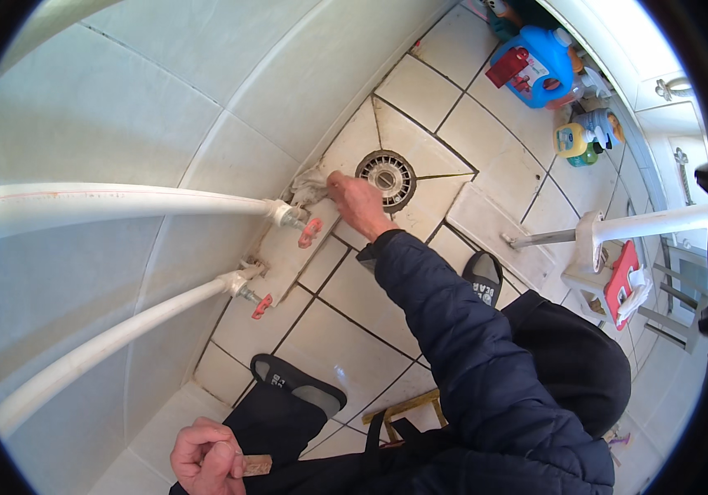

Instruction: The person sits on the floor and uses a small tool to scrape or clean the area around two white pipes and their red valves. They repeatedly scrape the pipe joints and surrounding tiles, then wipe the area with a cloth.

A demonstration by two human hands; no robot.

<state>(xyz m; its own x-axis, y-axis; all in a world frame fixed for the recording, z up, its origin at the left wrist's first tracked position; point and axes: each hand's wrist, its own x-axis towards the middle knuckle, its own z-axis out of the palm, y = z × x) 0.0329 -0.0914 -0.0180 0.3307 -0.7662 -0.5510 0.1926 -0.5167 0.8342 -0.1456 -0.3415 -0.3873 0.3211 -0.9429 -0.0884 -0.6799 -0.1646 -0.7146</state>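
My right hand reaches down to the floor beside the wall, its fingers closed on a crumpled whitish rag. The rag presses against the corner where the tiled wall meets the floor, left of a round slotted floor drain. Close to my body at the lower left, my left hand is closed around a small flat brownish piece. Only its end sticks out from the fingers, so its kind cannot be made out.
Two white pipes with red-handled valves run along the left wall. Bottles, among them a blue jug, stand at the far right. A white pole and a small stool with a red item are to the right.
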